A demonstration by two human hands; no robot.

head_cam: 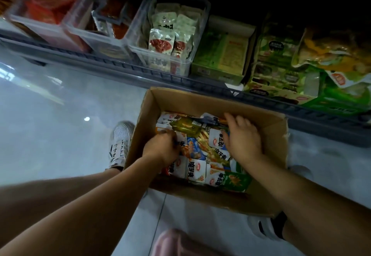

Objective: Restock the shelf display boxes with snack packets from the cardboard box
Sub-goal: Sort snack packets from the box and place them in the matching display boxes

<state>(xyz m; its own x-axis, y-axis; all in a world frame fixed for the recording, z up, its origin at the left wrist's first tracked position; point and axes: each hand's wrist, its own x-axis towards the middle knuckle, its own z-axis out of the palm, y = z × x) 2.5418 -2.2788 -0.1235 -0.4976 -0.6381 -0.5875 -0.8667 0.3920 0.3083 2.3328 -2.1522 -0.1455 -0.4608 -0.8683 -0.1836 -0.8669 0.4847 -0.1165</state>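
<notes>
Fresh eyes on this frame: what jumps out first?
The open cardboard box on the floor, centre frame, crammed with mixed snack packets. Both hands are in it: the left hand curls into the packets at the box's left side, the right hand lies flat over them on the right. Above, on the shelf, a clear bin holds white-and-red packets.

The box point(200, 99) is matt brown cardboard, rough at its torn right rim. The packets point(197, 168) are glossy film. Far bins point(140, 35) are clear smooth plastic. The floor point(60, 125) is shiny pale tile; the shoe point(120, 133), white mesh cloth.
</notes>
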